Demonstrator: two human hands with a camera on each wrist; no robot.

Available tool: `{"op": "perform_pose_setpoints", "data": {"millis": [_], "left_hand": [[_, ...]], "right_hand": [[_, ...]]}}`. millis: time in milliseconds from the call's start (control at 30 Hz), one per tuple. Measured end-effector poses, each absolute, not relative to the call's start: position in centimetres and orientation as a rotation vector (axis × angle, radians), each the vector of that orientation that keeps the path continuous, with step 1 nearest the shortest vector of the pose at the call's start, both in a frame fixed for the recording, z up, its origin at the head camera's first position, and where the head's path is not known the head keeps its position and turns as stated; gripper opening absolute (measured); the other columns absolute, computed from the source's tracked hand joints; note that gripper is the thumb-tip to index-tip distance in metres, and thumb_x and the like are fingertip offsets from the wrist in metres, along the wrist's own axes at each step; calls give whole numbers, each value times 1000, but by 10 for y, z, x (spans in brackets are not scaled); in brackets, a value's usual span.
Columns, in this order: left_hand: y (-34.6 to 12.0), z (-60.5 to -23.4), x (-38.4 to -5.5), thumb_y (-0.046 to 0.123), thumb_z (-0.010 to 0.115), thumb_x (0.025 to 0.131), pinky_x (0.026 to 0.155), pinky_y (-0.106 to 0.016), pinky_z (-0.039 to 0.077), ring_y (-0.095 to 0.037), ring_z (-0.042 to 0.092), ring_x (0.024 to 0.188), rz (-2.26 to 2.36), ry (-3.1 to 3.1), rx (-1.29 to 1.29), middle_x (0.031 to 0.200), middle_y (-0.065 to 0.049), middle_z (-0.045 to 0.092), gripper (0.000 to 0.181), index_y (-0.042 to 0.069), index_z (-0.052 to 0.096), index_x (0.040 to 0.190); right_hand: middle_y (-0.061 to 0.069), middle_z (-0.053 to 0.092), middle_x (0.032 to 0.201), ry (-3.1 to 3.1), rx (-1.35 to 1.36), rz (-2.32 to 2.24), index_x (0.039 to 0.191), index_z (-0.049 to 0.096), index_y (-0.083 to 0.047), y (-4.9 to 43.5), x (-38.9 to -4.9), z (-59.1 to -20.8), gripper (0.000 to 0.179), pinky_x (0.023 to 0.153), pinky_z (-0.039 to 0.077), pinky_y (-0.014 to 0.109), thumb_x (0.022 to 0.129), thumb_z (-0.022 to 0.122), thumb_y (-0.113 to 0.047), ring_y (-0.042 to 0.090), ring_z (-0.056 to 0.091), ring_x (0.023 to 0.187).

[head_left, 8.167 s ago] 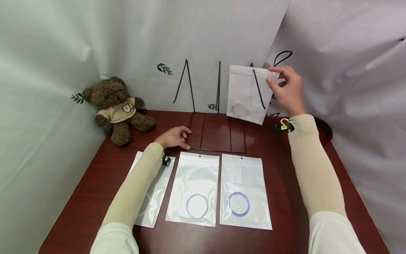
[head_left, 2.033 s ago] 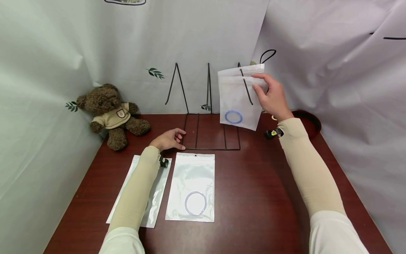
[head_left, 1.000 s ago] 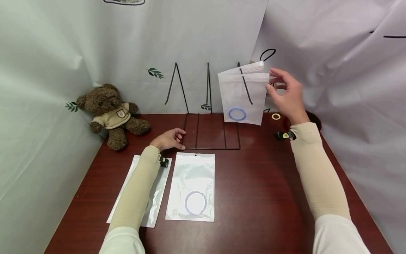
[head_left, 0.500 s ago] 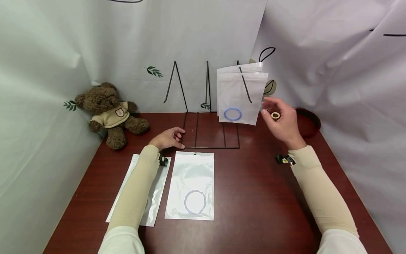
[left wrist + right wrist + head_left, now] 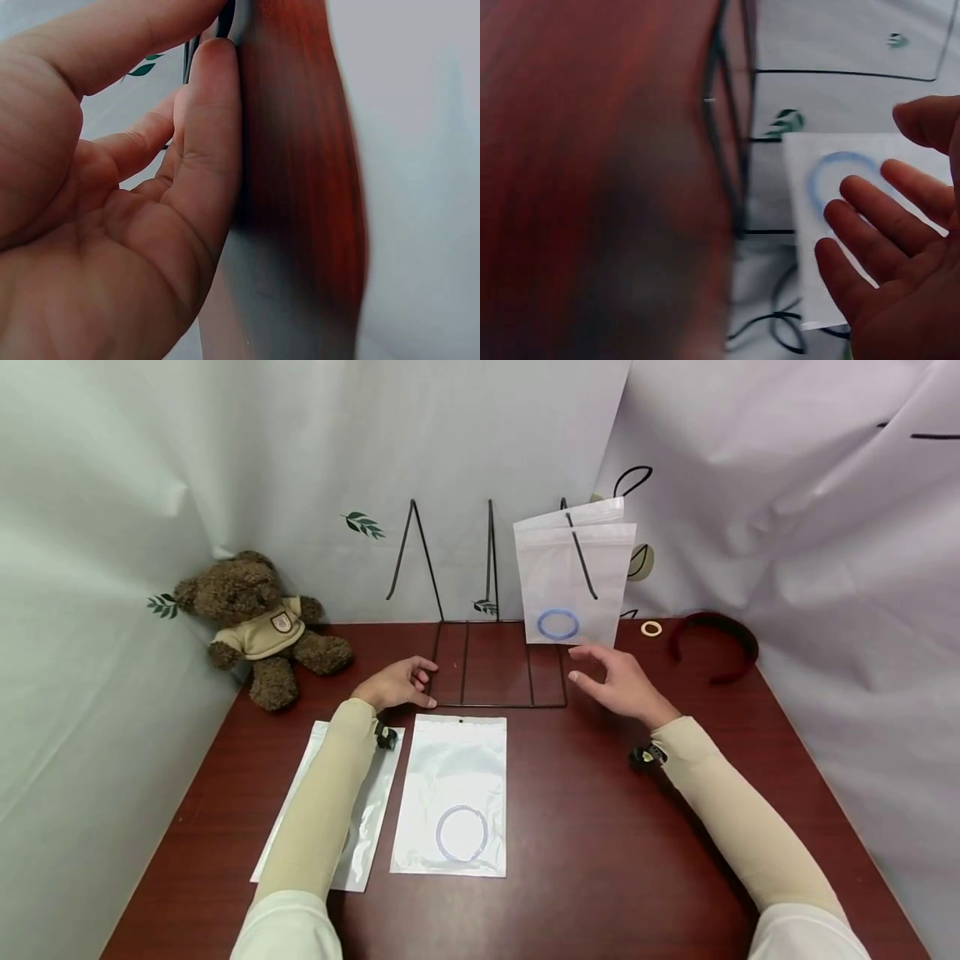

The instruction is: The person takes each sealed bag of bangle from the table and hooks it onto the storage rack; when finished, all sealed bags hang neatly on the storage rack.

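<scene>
Front pouch (image 5: pixel 566 578) hanging on rack (image 5: pixel 498 706)

The left hand (image 5: pixel 397 683) is pinching the rack's near-left corner, its wrist view alone showing its palm. The right hand (image 5: pixel 621 683), wide and holding nothing, is hovering lower and farther left than before.

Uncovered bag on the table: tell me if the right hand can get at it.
Probably yes: the right hand holds nothing, and nothing looks to stand between it and the bag.

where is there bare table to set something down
Bare tabletop lies between the uncovered zip pouch and the right forearm. Crowded spots: another pouch under the left forearm, and the wire rack between the left hand and right hand.
</scene>
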State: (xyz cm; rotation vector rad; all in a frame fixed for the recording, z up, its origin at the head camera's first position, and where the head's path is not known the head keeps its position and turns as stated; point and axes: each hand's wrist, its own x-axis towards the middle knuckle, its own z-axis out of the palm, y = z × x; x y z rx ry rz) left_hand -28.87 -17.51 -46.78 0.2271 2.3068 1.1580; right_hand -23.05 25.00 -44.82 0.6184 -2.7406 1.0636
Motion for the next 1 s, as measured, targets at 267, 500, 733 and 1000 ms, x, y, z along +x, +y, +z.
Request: {"op": "perform_pose_setpoints", "data": {"millis": [267,500,733,1000], "left_hand": [[-172,-465,-290,3,80,83,87,-35,41,-25,43,102,1102,2302,210,123,-19,44,77,6,41,149],[-175,-466,-289,9,84,81,87,-34,40,-22,43,101,1143,2306,220,118,-12,45,74,13,45,144],[-174,-466,-288,11,86,79,87,-35,41,-22,43,100,1163,2323,227,113,-9,44,71,16,48,140],[-175,-469,-288,10,84,81,85,-36,41,-22,43,100,1145,2330,225,112,-7,44,71,19,47,142]], "right_hand": [[10,61,140,-2939,695,966,138,59,-10,245,-241,-472,53,111,41,53,94,69,-37,30,52,135],[15,53,148,-3045,740,878,144,52,-8,243,-244,-476,62,116,36,53,93,71,-36,34,45,142],[19,44,156,-3142,751,791,147,48,-3,243,-246,-472,68,120,30,52,93,71,-36,35,35,149],[18,43,157,-3200,708,780,149,48,-6,241,-248,-468,70,120,30,53,92,73,-37,35,34,150]]}}
